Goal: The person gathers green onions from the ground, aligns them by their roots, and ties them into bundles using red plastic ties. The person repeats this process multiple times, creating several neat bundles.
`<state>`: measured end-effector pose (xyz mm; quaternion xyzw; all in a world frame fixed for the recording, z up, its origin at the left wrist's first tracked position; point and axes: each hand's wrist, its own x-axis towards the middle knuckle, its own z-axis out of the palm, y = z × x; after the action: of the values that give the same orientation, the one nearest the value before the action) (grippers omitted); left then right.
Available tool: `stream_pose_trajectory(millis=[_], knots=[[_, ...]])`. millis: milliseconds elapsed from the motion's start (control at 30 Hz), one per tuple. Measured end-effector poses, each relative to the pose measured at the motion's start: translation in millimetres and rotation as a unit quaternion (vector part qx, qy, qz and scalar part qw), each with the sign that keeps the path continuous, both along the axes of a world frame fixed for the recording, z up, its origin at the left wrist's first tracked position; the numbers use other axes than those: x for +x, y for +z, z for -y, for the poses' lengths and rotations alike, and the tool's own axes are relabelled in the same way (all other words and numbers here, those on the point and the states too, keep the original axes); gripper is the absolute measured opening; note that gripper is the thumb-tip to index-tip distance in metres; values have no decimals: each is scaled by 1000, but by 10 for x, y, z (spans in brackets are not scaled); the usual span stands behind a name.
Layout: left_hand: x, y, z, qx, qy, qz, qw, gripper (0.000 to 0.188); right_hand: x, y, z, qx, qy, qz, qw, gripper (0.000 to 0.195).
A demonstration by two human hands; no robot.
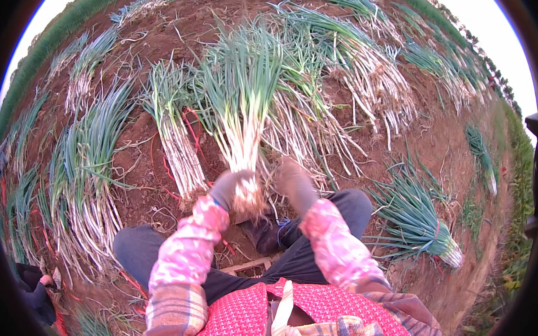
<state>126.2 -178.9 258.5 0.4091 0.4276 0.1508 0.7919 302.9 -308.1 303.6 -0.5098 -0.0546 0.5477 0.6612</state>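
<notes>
My gloved left hand (228,188) is closed around the lower white stalks of a bunch of green onions (248,136). The bunch stands nearly upright before me, green leaves at the top and roots at the bottom, by my dark shoe (262,236). Just right of it is my gloved right hand (295,182), blurred by motion, near a loose pile of green onions (306,129); whether it holds anything is unclear. Another bunch of green onions (178,147) lies left of the held one, with red twine (192,130) beside it.
A tied bundle of green onions (426,235) lies to my right. More green onions (91,175) lie left, and a further pile (370,74) lies beyond on the brown soil (162,35). Part of another person (36,288) shows at lower left. Beneath me is a low wooden seat (247,267).
</notes>
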Motion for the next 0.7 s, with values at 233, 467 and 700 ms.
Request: stream_pose_trajectory(millis=[233, 467, 700], knots=[[-761, 224, 963, -89, -43, 83, 992, 30, -723, -914, -532, 144, 237, -257, 926, 98], [-1409, 583, 1194, -96, -38, 117, 988, 34, -1159, -551, -1116, 251, 200, -334, 886, 103], [-1605, 269, 995, -70, -3, 172, 982, 42, -848, -218, -2135, 226, 247, -310, 890, 72]])
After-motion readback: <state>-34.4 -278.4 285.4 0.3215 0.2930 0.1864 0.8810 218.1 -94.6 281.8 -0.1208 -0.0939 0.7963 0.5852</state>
